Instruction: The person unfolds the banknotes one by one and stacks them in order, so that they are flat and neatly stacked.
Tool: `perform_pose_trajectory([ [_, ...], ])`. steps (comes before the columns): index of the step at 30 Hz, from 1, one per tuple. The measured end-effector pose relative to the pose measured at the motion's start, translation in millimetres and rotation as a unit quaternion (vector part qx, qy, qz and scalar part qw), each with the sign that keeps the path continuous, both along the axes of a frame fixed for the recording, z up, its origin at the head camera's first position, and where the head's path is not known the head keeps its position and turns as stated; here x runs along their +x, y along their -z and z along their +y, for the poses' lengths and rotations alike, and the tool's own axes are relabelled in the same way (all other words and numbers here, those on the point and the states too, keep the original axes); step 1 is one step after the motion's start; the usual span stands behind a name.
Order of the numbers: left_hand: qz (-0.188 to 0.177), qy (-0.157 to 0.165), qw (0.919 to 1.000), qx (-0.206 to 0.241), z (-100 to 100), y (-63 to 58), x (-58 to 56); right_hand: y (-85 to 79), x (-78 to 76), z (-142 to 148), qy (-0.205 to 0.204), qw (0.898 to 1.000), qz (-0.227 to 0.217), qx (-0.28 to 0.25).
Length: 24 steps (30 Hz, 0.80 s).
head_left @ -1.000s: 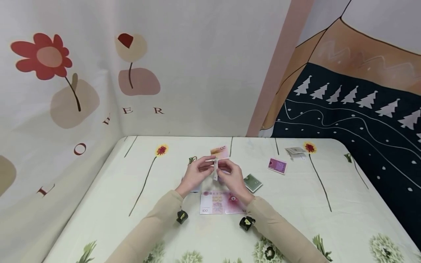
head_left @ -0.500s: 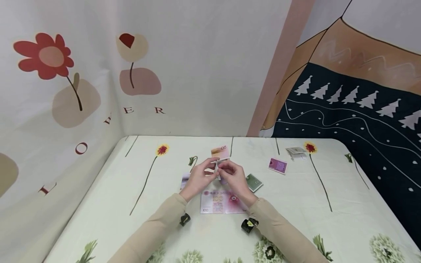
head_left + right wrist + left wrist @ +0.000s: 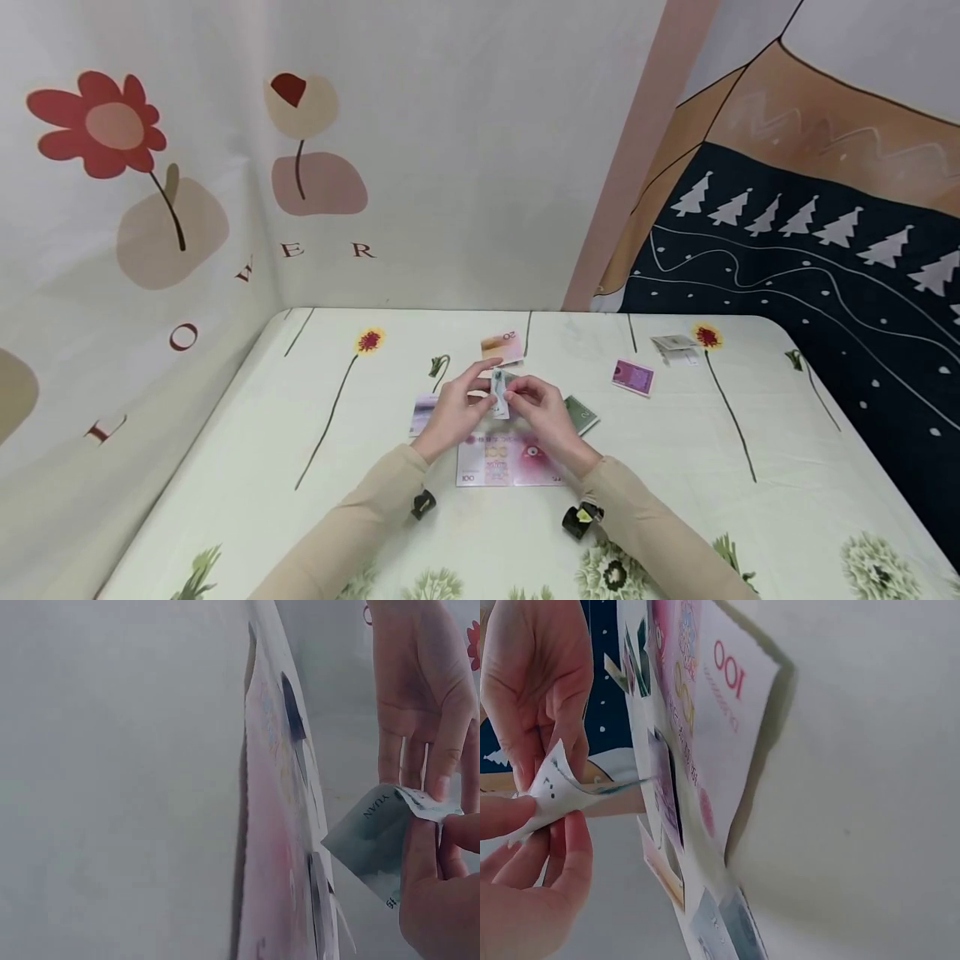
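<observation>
Small greenish note [image 3: 499, 392] pinched by left hand [image 3: 450, 410] and right hand [image 3: 546, 413] above pink note [image 3: 504, 462] on bench [image 3: 247, 467]. Risk: thin paper torn or dropped if pulled unevenly.

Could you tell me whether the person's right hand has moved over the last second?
Yes. The right hand has drawn slightly toward the person, now overlapping more of the pink 100 note on the table.

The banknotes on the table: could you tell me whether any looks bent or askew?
Yes: the small greenish note pinched between the left hand and right hand is curled, while the pink 100 note lies flat.
</observation>
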<state>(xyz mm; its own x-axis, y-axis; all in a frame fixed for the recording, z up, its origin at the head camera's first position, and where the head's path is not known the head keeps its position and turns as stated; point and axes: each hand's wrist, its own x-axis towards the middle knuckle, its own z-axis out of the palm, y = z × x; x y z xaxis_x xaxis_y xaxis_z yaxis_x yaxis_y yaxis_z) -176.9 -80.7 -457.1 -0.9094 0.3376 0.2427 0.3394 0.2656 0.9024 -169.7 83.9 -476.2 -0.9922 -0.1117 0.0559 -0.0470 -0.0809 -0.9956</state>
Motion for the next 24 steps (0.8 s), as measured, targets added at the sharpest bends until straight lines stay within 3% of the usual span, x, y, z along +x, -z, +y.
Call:
perform_pose_trajectory([
  [4, -0.032, -0.001, 0.9994, 0.01, -3, 0.1, 1.6, 1.8, 0.9, 3, 0.005, 1.0, 0.013, 0.026],
  [11, -0.029, -0.024, 0.9984, 0.043, -9, 2.3, -2.6, -1.9, 0.6, 14, 0.029, 0.997, 0.028, 0.061],
  [19, -0.047, -0.031, 0.9977, 0.039, -14, 3.3, -1.8, -4.9, -1.2, 30, 0.044, 0.995, 0.019, 0.086],
  [24, -0.09, -0.027, 0.995, 0.035, -18, 3.6, -1.6, -4.5, -0.5, 39, 0.038, 0.994, 0.01, 0.101],
])
